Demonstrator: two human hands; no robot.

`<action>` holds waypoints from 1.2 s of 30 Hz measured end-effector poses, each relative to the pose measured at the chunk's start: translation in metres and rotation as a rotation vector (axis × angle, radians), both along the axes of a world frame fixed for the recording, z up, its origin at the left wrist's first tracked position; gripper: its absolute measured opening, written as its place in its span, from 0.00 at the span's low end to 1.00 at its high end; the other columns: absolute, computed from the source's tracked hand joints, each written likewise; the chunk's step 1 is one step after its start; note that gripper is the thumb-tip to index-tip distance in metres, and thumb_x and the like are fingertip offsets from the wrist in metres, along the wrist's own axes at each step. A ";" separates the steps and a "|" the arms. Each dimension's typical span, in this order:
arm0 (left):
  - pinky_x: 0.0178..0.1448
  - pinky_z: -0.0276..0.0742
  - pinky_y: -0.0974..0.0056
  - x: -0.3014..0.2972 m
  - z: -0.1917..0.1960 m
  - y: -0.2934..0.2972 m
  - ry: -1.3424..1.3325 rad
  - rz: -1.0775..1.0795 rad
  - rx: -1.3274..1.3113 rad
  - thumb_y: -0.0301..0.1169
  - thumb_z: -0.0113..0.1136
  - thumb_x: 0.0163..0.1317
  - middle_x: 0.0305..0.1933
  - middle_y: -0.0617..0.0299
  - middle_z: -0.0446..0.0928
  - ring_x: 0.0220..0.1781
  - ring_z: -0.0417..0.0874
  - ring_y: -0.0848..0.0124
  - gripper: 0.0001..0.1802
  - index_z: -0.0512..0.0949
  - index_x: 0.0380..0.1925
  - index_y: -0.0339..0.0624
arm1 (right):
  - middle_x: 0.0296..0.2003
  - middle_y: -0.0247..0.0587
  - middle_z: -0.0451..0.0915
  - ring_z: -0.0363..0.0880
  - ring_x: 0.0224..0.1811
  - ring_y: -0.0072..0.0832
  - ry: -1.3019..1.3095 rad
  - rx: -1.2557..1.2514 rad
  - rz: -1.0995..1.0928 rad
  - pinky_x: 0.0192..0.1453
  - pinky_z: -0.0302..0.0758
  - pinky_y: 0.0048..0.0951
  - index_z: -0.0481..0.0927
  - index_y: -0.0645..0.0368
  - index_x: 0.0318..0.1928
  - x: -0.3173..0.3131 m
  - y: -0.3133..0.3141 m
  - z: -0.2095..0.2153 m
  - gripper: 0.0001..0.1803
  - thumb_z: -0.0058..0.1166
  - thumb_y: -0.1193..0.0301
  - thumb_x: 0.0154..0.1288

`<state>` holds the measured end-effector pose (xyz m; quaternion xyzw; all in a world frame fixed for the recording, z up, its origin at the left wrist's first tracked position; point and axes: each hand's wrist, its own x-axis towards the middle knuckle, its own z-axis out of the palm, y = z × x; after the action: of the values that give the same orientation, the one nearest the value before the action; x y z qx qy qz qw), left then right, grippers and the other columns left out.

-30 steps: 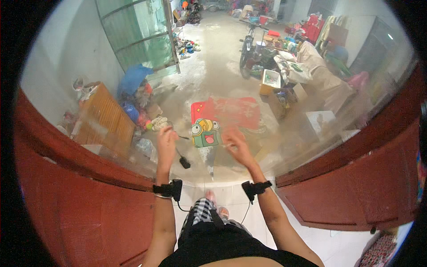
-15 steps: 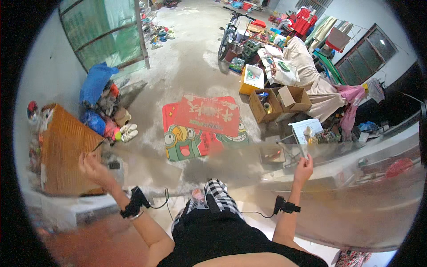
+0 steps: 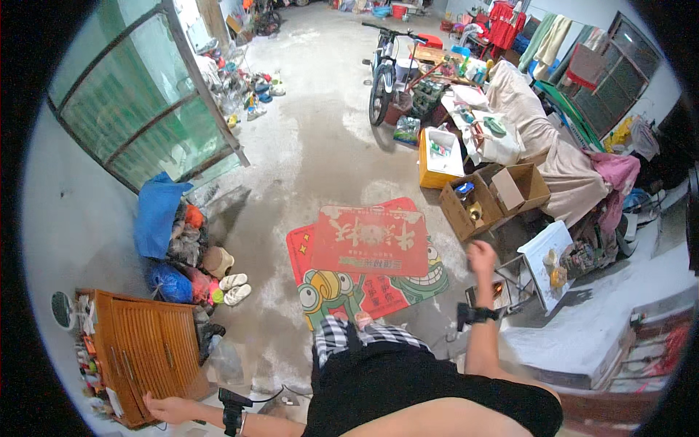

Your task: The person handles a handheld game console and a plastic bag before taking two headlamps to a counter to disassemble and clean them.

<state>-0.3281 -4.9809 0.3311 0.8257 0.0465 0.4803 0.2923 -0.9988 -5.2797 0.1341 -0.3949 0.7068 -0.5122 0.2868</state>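
My left hand (image 3: 166, 408) is stretched out low at the left, its fingers loosely extended and nothing seen in them. From this view it overlaps the lower front of a brown slatted shoe cabinet (image 3: 149, 349); whether it touches is unclear. My right hand (image 3: 480, 260) is raised in front of me, fingers curled in and a little blurred, with nothing visible in it. Beyond that hand stand cardboard boxes (image 3: 520, 191). Black straps with small devices sit on both wrists. Below me, a red printed mat (image 3: 371, 240) overlaps a colourful cartoon mat (image 3: 309, 280).
A green glazed door (image 3: 145, 95) stands at the left, with bags and a pair of white shoes (image 3: 234, 289) below it. Ahead, a bicycle (image 3: 382, 76) is parked beside a covered heap of goods (image 3: 524, 109). A yellow-and-white box (image 3: 440, 156) and a white board (image 3: 546, 262) lie to the right.
The translucent plastic sheets beside both hands are gone from view. My left hand has dropped lower; my right arm is drawn in, its hand curled. I have moved forward, nearer the mats.
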 end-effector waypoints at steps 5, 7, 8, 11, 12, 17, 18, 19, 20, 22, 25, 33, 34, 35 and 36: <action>0.45 0.73 0.62 0.020 -0.032 -0.144 0.445 -0.338 -0.096 0.47 0.34 0.67 0.40 0.58 0.77 0.42 0.77 0.64 0.25 0.78 0.40 0.43 | 0.27 0.46 0.79 0.78 0.30 0.26 0.415 0.280 0.661 0.33 0.73 0.27 0.75 0.67 0.40 0.141 -0.144 0.040 0.18 0.54 0.64 0.56; 0.36 0.73 0.63 0.042 -0.074 -0.208 0.522 -0.549 -0.162 0.43 0.40 0.66 0.34 0.60 0.76 0.31 0.76 0.68 0.20 0.77 0.40 0.41 | 0.27 0.46 0.79 0.78 0.30 0.27 0.469 0.236 0.659 0.33 0.72 0.28 0.76 0.66 0.39 0.151 -0.190 0.028 0.17 0.54 0.63 0.55; 0.36 0.73 0.63 0.055 -0.103 -0.242 0.532 -0.569 -0.176 0.43 0.40 0.66 0.34 0.60 0.76 0.31 0.76 0.68 0.20 0.77 0.40 0.41 | 0.27 0.47 0.79 0.78 0.29 0.28 0.512 0.197 0.668 0.33 0.72 0.29 0.76 0.64 0.39 0.154 -0.210 0.023 0.17 0.53 0.63 0.55; 0.24 0.66 0.68 0.082 -0.172 -0.363 0.861 -0.886 -0.263 0.39 0.44 0.65 0.24 0.62 0.72 0.21 0.69 0.74 0.17 0.77 0.39 0.38 | 0.24 0.48 0.78 0.77 0.27 0.40 0.490 0.412 0.624 0.32 0.71 0.36 0.77 0.61 0.32 0.150 -0.253 0.005 0.14 0.52 0.62 0.53; 0.21 0.62 0.70 0.085 -0.188 -0.406 0.963 -0.974 -0.281 0.38 0.45 0.64 0.21 0.63 0.70 0.19 0.67 0.76 0.16 0.76 0.39 0.37 | 0.24 0.50 0.77 0.76 0.28 0.42 0.677 0.513 0.652 0.31 0.69 0.38 0.77 0.63 0.32 0.149 -0.265 -0.009 0.17 0.52 0.59 0.53; 0.18 0.57 0.77 0.018 -0.161 -0.662 1.049 -1.484 -0.331 0.32 0.45 0.64 0.17 0.68 0.66 0.16 0.64 0.81 0.11 0.73 0.40 0.38 | 0.37 0.48 0.79 0.79 0.35 0.35 0.500 0.947 0.840 0.39 0.74 0.35 0.75 0.64 0.45 0.145 -0.334 0.010 0.23 0.52 0.58 0.57; 0.19 0.58 0.77 -0.004 -0.149 -0.705 1.153 -1.519 -0.342 0.32 0.45 0.64 0.17 0.68 0.66 0.17 0.65 0.81 0.11 0.72 0.41 0.38 | 0.35 0.48 0.79 0.79 0.33 0.32 0.341 0.970 0.756 0.37 0.74 0.33 0.75 0.64 0.45 0.142 -0.351 0.011 0.23 0.52 0.58 0.57; 0.19 0.59 0.77 -0.013 -0.149 -0.744 1.193 -1.618 -0.347 0.31 0.45 0.64 0.17 0.67 0.67 0.17 0.66 0.81 0.11 0.71 0.41 0.37 | 0.35 0.48 0.79 0.79 0.33 0.32 0.337 0.970 0.758 0.37 0.74 0.33 0.75 0.64 0.45 0.141 -0.370 0.004 0.23 0.52 0.58 0.57; 0.19 0.61 0.76 -0.021 -0.153 -0.780 1.224 -1.718 -0.354 0.31 0.45 0.64 0.18 0.66 0.68 0.17 0.67 0.80 0.11 0.69 0.42 0.37 | 0.33 0.47 0.80 0.80 0.31 0.30 0.366 0.961 0.674 0.36 0.74 0.32 0.76 0.64 0.44 0.138 -0.389 -0.007 0.22 0.52 0.59 0.57; 0.22 0.64 0.75 -0.029 -0.153 -0.844 1.257 -1.798 -0.431 0.32 0.46 0.64 0.20 0.65 0.70 0.18 0.69 0.78 0.11 0.69 0.41 0.37 | 0.31 0.46 0.80 0.80 0.29 0.27 0.406 0.935 0.617 0.35 0.74 0.30 0.76 0.64 0.43 0.139 -0.438 -0.034 0.21 0.53 0.59 0.57; 0.27 0.71 0.71 -0.017 -0.172 -0.918 1.294 -1.864 -0.550 0.33 0.47 0.63 0.24 0.62 0.73 0.21 0.73 0.76 0.10 0.70 0.39 0.37 | 0.27 0.42 0.80 0.80 0.27 0.27 0.336 0.893 0.724 0.33 0.74 0.30 0.77 0.65 0.40 0.149 -0.538 -0.104 0.18 0.53 0.62 0.57; 0.36 0.76 0.68 0.026 -0.168 -1.104 1.317 -1.683 -0.545 0.25 0.50 0.58 0.30 0.58 0.76 0.31 0.80 0.70 0.09 0.70 0.38 0.32 | 0.35 0.53 0.78 0.78 0.38 0.39 0.563 0.278 1.094 0.42 0.73 0.32 0.73 0.66 0.45 0.325 -0.891 -0.063 0.21 0.52 0.61 0.57; 0.32 0.74 0.70 0.038 -0.168 -1.129 1.312 -1.637 -0.497 0.23 0.49 0.58 0.29 0.58 0.76 0.29 0.80 0.71 0.10 0.69 0.40 0.32 | 0.36 0.53 0.78 0.78 0.39 0.37 0.399 0.244 1.139 0.43 0.73 0.32 0.73 0.65 0.46 0.352 -0.927 -0.049 0.21 0.52 0.61 0.57; 0.30 0.72 0.72 0.047 -0.175 -1.152 1.277 -1.629 -0.534 0.23 0.48 0.58 0.29 0.58 0.76 0.28 0.79 0.71 0.10 0.68 0.41 0.32 | 0.36 0.53 0.78 0.78 0.39 0.37 0.408 0.238 1.144 0.43 0.73 0.32 0.73 0.65 0.46 0.370 -0.958 -0.041 0.21 0.52 0.61 0.57; 0.28 0.71 0.73 0.055 -0.185 -1.179 1.237 -1.624 -0.571 0.23 0.47 0.59 0.29 0.58 0.76 0.27 0.79 0.71 0.10 0.68 0.41 0.33 | 0.36 0.52 0.78 0.78 0.39 0.37 0.359 0.223 1.205 0.43 0.73 0.32 0.72 0.66 0.46 0.387 -0.992 -0.038 0.21 0.52 0.61 0.58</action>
<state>-0.2733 -6.1598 0.1462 0.6106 -0.2674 -0.3918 0.6342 -0.6116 -6.2717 0.0964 -0.7706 0.4469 -0.1104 0.4408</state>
